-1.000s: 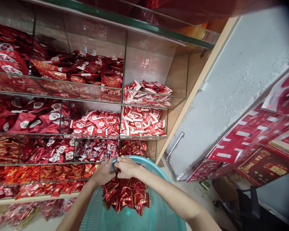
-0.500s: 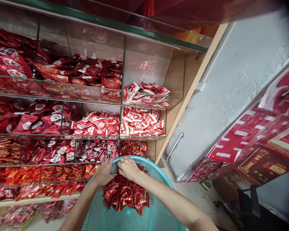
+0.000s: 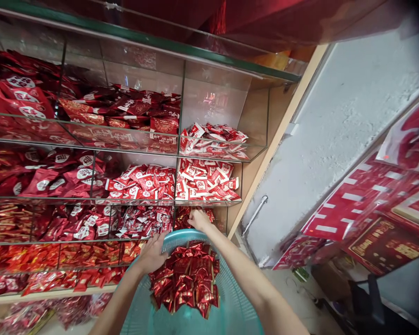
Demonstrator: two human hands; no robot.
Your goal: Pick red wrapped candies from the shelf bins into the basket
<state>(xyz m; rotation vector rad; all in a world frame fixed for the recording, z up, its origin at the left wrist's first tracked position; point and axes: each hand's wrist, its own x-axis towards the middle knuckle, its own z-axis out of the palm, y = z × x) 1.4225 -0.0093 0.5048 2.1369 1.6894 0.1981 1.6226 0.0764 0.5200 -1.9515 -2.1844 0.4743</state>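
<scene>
A teal plastic basket is held up against a glass-fronted shelf unit, with a heap of shiny red foil packets in it. My left hand grips the basket's far rim, fingers curled over the edge. My right hand reaches past the rim into the lower right glass compartment, where more dark red foil packets lie. Its fingers are curled down among those packets; what they hold, if anything, is hidden.
Glass compartments hold several sorts of red and white packets. A wooden side post ends the shelves, with a grey wall to its right. Red printed sheets in plastic lean at the right.
My right hand left the basket rim and moved up and forward into the lower right compartment. My left hand stays on the rim. The view shifted slightly down.
</scene>
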